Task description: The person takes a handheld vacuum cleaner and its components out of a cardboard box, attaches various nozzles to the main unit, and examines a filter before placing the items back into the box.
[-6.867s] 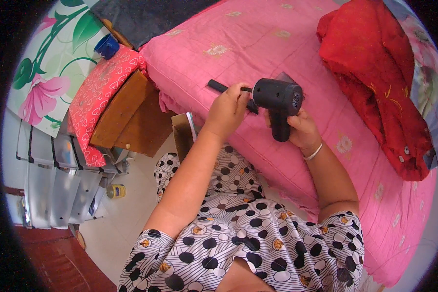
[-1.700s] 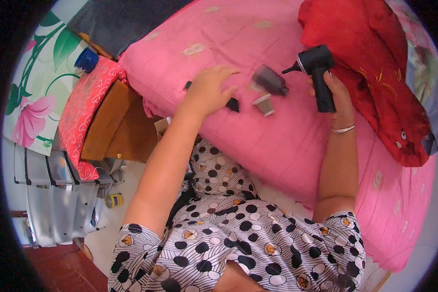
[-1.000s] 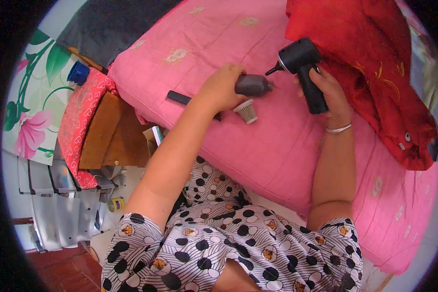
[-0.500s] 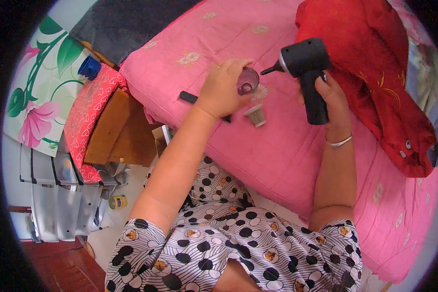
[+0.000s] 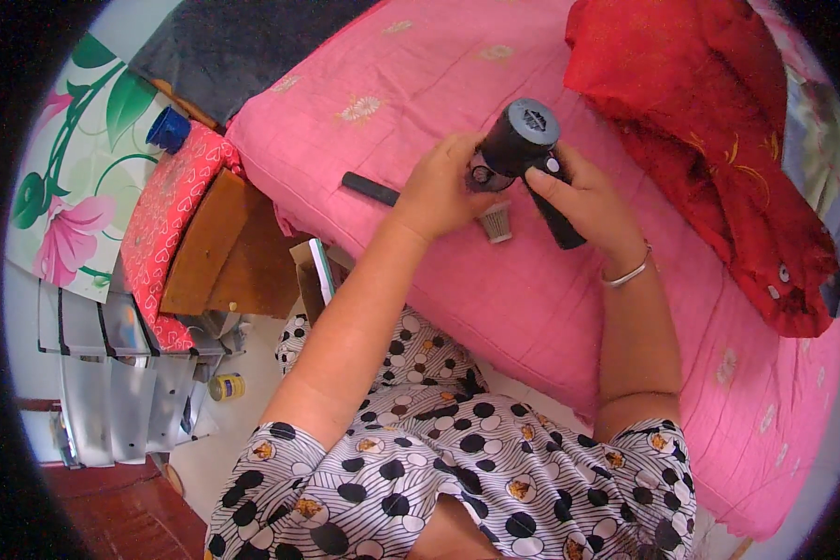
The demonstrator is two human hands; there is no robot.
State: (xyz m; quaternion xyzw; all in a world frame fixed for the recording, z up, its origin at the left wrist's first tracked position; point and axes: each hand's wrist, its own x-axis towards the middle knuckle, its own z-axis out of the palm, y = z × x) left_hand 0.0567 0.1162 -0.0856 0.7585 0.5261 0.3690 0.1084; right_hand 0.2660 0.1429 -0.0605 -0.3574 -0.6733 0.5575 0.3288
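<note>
My right hand (image 5: 590, 203) is wrapped round the handle of a black handheld vacuum (image 5: 521, 135), its thumb beside a small white button. The round grey end of the body faces up. My left hand (image 5: 436, 190) grips a clear, smoky dust cup (image 5: 483, 175) right beside the vacuum body. Whether cup and body touch is hidden. A small pleated filter (image 5: 497, 224) lies on the pink bedcover (image 5: 457, 289), just below the cup. A flat black bar-shaped piece (image 5: 369, 189) rests on the cover, its far part hidden by my left hand.
Red cloth (image 5: 691, 121) is heaped on the right of the bed. A wooden cabinet (image 5: 238, 247) with a red heart-print cover (image 5: 154, 243) and a blue cup (image 5: 169, 129) stands left. A yellow can (image 5: 226, 386) sits on the floor by a clear rack (image 5: 126, 401).
The vacuum has moved left and turned, so its thin nozzle no longer shows and its round end faces up. It now meets or overlaps the dust cup in my left hand.
</note>
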